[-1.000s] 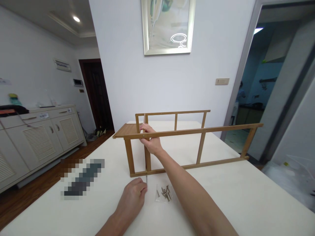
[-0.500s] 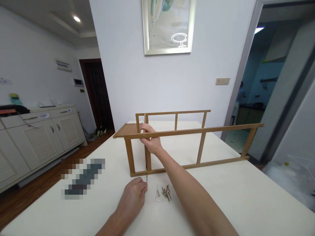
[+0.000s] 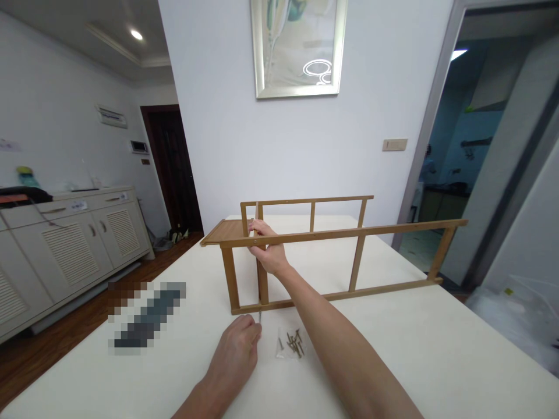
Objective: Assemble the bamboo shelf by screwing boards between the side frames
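Note:
A wooden rack frame (image 3: 332,298) lies on its side across the white table. My right hand (image 3: 269,247) reaches over and is closed around the edge of an upright wooden panel (image 3: 257,273) between the frame's two sides, near the left end. Low in front of the near rail, my left hand (image 3: 240,340) pinches a thin metal screw (image 3: 260,317). It points at the rail below that panel, its far end at the wood; how deep it sits I cannot tell. Beside that hand, several brass-coloured screws (image 3: 294,343) lie on a clear plastic bag (image 3: 279,352).
The white table (image 3: 393,361) bears a blurred-out dark item (image 3: 151,317) on the left. A slatted wooden panel (image 3: 225,231) extends from the rack's left end. Behind stands a wall with a framed picture (image 3: 297,94). Plastic-wrapped items (image 3: 519,326) are at the right.
Slightly less of the screw shows between my left fingers and the rail. My right hand and the rack have stayed in place.

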`<state>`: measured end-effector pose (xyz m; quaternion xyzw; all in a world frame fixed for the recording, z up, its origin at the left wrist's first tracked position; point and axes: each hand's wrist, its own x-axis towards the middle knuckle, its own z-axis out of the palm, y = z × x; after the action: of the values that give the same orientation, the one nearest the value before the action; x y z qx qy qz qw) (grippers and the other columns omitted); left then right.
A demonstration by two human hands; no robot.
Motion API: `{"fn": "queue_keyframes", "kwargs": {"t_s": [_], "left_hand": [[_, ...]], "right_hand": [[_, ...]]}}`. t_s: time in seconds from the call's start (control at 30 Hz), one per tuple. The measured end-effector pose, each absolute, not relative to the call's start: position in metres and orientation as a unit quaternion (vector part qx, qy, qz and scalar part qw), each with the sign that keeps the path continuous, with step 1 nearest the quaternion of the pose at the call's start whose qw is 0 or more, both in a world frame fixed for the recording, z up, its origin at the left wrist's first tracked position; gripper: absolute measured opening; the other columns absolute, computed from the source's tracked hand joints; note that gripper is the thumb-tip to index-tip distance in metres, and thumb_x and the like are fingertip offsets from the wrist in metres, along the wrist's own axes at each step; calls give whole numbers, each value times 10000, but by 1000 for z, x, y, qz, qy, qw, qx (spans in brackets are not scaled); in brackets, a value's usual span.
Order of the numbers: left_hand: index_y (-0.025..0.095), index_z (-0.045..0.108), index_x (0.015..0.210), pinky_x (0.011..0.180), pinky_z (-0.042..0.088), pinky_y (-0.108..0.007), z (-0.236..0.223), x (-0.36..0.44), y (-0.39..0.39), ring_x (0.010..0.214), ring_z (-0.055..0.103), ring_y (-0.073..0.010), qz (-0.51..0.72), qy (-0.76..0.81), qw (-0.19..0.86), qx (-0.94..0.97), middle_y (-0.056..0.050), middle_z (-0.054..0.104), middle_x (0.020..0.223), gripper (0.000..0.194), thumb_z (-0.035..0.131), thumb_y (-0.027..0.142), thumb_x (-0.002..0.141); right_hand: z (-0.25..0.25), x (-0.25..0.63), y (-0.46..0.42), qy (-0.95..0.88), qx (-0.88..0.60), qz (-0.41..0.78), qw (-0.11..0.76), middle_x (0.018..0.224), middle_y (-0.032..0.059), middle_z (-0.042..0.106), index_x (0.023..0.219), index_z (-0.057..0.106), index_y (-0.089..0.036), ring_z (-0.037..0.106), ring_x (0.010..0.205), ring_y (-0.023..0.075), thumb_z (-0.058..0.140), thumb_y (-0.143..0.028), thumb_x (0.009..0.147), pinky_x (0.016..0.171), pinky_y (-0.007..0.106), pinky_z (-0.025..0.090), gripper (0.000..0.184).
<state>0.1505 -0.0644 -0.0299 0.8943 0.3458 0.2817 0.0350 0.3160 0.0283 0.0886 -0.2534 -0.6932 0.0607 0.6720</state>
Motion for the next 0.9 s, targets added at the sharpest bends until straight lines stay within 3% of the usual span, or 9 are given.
{"fn": "queue_keyframes", "kwargs": {"t_s": [0.6, 0.8, 0.9], "left_hand": [[170, 670, 728, 686, 502, -297, -35, 153, -64, 722, 619, -176, 313, 345, 57, 883, -53, 646, 765, 296, 439, 35, 854], [174, 642, 987, 725, 541, -302, -42, 153, -61, 758, 664, -178, 376, 337, 64, 861, -53, 695, 843, 262, 473, 49, 830], [182, 618, 919, 646, 537, -281, -42, 153, -61, 678, 648, -167, 363, 341, 63, 865, -28, 674, 759, 210, 478, 53, 831]], "right_hand": [[90, 316, 25, -695, -267, 63, 665, 1157, 30, 638, 1041, 619, -268, 511, 1239, 234, 630, -200, 736, 1098, 437, 370, 313], [89, 316, 26, -695, -271, 65, 663, 1142, 32, 638, 1031, 621, -264, 509, 1237, 238, 630, -222, 737, 1101, 444, 360, 297], [89, 315, 27, -694, -267, 65, 666, 1133, 36, 635, 1016, 620, -262, 518, 1221, 241, 631, -229, 732, 1086, 439, 373, 286]]}}
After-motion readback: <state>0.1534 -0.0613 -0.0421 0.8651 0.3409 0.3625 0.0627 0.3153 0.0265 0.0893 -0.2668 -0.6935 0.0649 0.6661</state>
